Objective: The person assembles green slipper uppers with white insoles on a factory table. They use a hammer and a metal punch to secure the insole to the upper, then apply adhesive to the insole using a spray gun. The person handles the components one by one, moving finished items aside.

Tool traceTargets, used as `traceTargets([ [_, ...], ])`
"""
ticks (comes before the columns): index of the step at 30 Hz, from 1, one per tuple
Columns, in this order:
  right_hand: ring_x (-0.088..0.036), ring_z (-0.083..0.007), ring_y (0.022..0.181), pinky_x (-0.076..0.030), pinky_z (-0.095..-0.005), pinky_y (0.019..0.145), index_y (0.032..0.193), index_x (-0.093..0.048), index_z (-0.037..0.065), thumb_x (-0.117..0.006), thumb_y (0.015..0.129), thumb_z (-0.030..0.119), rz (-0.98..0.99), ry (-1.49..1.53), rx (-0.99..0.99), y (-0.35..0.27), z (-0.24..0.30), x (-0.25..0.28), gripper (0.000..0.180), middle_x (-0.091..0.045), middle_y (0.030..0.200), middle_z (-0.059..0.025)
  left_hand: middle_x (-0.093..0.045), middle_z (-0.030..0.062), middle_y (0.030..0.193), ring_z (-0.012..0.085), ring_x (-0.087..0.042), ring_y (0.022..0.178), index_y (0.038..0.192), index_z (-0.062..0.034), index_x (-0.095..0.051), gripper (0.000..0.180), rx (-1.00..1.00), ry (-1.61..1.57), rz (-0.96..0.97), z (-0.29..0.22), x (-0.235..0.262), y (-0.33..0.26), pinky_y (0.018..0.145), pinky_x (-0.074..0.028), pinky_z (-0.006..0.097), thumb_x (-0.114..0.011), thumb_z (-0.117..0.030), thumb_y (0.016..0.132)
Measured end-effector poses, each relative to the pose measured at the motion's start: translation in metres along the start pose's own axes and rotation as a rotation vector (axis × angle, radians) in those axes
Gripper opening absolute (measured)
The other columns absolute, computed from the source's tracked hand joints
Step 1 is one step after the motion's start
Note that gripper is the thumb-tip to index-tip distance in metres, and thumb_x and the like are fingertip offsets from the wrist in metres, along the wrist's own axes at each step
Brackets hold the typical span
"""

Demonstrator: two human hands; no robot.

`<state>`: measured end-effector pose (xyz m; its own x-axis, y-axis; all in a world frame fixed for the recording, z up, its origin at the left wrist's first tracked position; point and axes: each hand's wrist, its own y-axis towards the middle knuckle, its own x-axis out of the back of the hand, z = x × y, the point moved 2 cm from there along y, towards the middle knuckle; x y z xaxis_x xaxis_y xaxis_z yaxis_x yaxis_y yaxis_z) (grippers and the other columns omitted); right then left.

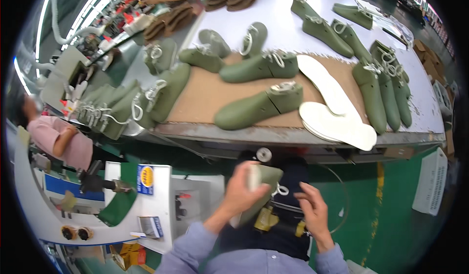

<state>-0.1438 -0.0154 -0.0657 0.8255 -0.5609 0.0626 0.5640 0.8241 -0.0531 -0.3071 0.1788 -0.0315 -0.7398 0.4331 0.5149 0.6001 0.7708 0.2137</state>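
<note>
In front of my body, my left hand [240, 191] is closed around a green shoe last [266, 175]. A pale insole [254, 177] seems to lie along its sole, partly under my fingers. A white cord loop [280, 190] sticks out of the last toward my right side. Just right of that loop, my right hand [314, 208] is open, its fingers slightly bent and nothing visible in them. Below the last, between my hands, is a device with yellow parts [266, 219]; its kind is unclear. Overlapping white insoles [337, 122] lie at the table's near edge.
Brown cardboard [195, 110] covers part of the white table [273, 10]. Green lasts [259, 105] with white cords lie in groups on it. A white machine [161, 196] stands at my left, a white plastic crate [431, 181] at the right. Two people [61, 139] are nearby.
</note>
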Motion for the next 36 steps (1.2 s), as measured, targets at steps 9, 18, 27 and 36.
traceTargets([
  [9,-0.070,-0.0183,0.093,-0.056,-0.0326,0.086,0.125,-0.066,-0.001,-0.059,0.099,0.001,-0.110,-0.012,0.037,0.021,0.021,-0.005,0.027,-0.072,0.106,-0.0110,-0.054,0.0167,0.128,0.0221,-0.059,0.115,0.140,0.0006,-0.041,0.062,-0.245,-0.106,-1.086,0.005,0.150,0.062,0.101,-0.051,0.037,-0.077,-0.022,0.095],
  [18,-0.058,-0.0407,0.123,-0.046,-0.0485,0.104,0.133,-0.060,0.002,-0.070,0.089,0.006,-0.346,-0.798,0.639,0.218,0.116,0.022,0.045,-0.065,0.127,-0.0208,-0.064,0.0219,0.128,0.0391,-0.060,0.121,0.130,0.0011,-0.062,0.042,-0.174,0.569,-0.785,0.060,0.139,0.116,0.106,-0.046,0.046,-0.075,-0.010,0.091],
  [27,-0.070,-0.0465,0.101,-0.054,-0.0533,0.092,0.125,-0.071,0.002,-0.066,0.090,0.017,-0.217,-1.107,0.221,0.281,0.093,0.078,0.037,-0.072,0.108,-0.0293,-0.065,0.0213,0.121,0.0410,-0.063,0.112,0.136,-0.0089,-0.056,0.075,-0.190,0.524,0.016,-0.007,-0.009,0.189,0.095,-0.051,0.051,-0.087,-0.031,0.072],
  [36,-0.070,-0.0435,0.108,-0.053,-0.0503,0.098,0.133,-0.067,0.002,-0.076,0.086,0.033,-0.177,-1.202,0.162,0.267,0.110,0.066,0.056,-0.073,0.115,-0.0268,-0.068,0.0145,0.114,0.0350,-0.065,0.108,0.123,-0.0089,-0.059,0.067,-0.442,0.479,-0.175,-0.002,0.002,0.159,0.092,-0.052,0.046,-0.091,-0.029,0.066],
])
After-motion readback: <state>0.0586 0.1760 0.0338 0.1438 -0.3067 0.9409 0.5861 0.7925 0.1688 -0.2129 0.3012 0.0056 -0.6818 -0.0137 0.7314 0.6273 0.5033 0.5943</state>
